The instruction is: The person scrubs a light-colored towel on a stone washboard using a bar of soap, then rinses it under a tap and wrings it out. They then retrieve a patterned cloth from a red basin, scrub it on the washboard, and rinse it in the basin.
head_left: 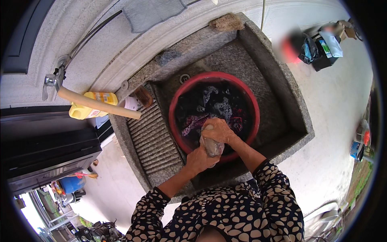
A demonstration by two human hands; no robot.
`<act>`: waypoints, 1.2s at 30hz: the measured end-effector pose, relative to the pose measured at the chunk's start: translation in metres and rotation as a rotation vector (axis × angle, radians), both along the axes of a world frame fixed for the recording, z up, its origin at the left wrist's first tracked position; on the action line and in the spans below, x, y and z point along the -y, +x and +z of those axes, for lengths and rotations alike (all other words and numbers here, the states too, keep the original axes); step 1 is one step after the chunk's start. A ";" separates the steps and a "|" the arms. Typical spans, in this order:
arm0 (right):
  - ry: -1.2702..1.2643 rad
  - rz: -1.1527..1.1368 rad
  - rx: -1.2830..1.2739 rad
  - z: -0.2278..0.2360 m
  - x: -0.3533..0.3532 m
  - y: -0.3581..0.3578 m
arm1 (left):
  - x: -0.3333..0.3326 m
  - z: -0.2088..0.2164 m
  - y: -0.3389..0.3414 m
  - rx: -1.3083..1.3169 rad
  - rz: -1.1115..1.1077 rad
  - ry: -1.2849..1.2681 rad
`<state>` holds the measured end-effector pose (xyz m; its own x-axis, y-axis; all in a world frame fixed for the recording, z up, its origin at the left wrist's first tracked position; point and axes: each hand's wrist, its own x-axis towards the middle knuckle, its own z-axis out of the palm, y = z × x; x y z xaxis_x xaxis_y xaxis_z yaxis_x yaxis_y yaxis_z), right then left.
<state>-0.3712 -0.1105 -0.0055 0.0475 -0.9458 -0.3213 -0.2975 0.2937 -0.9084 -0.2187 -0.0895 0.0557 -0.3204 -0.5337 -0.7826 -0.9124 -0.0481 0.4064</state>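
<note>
Over the near side of a round red basin (254, 103), my two hands are close together around one wet greyish bundle (213, 147), which looks like a balled-up cloth. My left hand (200, 158) grips its lower left side with curled fingers. Crossing from the right, my right hand (221, 131) is closed over its upper end. Dark water fills the basin, with purple patterned fabric (194, 124) and patches of foam (223, 108) at the surface. How much more cloth lies under the water is hidden.
The basin stands in a stone sink (278, 86) with a ribbed washboard (155, 139) at left. A tap hose (100, 105) reaches over it, near a yellow jug (86, 111) and a brown container (144, 97). A scrubbing pad (226, 23) rests on the far rim.
</note>
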 end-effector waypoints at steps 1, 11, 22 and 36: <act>-0.049 -0.009 -0.081 -0.003 -0.003 0.004 | 0.000 -0.002 -0.001 0.006 -0.015 0.005; -0.001 -0.044 0.658 0.028 -0.005 -0.021 | 0.010 -0.008 0.028 -0.581 0.058 0.004; -0.544 -0.307 0.316 0.086 -0.012 0.009 | -0.004 -0.024 0.045 -1.213 0.912 0.130; 0.100 -0.653 1.357 0.099 -0.025 0.040 | 0.017 0.050 0.035 -1.452 0.636 -0.588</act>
